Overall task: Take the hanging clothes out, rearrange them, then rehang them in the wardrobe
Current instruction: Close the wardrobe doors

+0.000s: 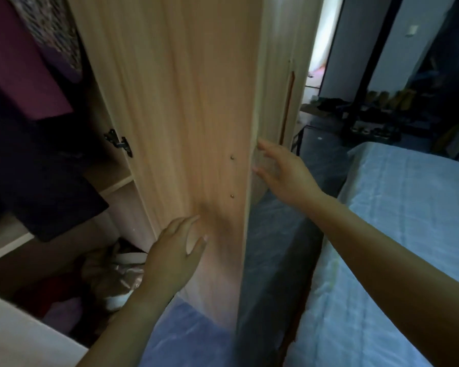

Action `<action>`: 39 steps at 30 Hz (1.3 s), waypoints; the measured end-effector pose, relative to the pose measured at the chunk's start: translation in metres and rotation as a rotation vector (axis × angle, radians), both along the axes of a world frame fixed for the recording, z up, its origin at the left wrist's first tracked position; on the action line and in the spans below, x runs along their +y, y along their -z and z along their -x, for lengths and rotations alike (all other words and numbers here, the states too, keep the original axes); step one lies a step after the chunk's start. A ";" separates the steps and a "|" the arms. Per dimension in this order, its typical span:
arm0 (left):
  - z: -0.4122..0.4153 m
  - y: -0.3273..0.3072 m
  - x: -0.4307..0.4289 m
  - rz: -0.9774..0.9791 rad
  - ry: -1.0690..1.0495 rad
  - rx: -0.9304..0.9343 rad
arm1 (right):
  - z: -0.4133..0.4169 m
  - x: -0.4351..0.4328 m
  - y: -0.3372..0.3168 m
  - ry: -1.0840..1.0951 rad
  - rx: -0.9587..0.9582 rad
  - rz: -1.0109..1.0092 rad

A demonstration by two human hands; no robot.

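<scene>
A light wooden wardrobe door (pixel 175 107) stands open in the middle of the view, its inner face toward me. My left hand (pixel 174 250) is spread flat against the lower part of that face, fingers straight. My right hand (pixel 284 173) reaches past the door's outer edge with open fingers, touching or just off it. Inside the wardrobe on the left hang clothes: a maroon garment (pixel 19 64), a patterned one (pixel 51 30) and a dark one (pixel 35 176). Neither hand holds anything.
A bed with a pale blue cover (pixel 398 234) lies close on the right. A wooden shelf (pixel 117 181) and a heap of bags and cloth (pixel 109 276) fill the wardrobe's bottom. A dark shoe rack (pixel 376 128) stands at the back right near a bright doorway (pixel 321 43).
</scene>
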State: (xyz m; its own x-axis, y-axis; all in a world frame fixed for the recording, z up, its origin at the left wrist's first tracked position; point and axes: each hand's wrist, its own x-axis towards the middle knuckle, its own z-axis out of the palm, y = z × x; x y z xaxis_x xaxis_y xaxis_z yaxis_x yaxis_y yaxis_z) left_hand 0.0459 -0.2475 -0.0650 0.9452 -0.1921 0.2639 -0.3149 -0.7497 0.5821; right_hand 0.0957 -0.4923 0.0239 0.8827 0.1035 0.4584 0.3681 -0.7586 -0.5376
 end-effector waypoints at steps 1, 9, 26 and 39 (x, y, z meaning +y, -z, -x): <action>-0.002 0.001 -0.008 0.006 -0.030 0.006 | -0.009 -0.001 -0.001 -0.061 -0.019 -0.022; 0.006 0.005 -0.037 0.014 -0.273 0.033 | -0.026 -0.006 0.005 -0.318 -0.091 -0.098; 0.082 -0.013 0.036 0.007 -0.676 -0.121 | 0.011 0.144 0.008 -0.833 -0.365 -0.063; 0.077 -0.022 0.181 0.152 -0.926 -0.176 | -0.035 0.310 0.005 -0.830 -0.395 -0.108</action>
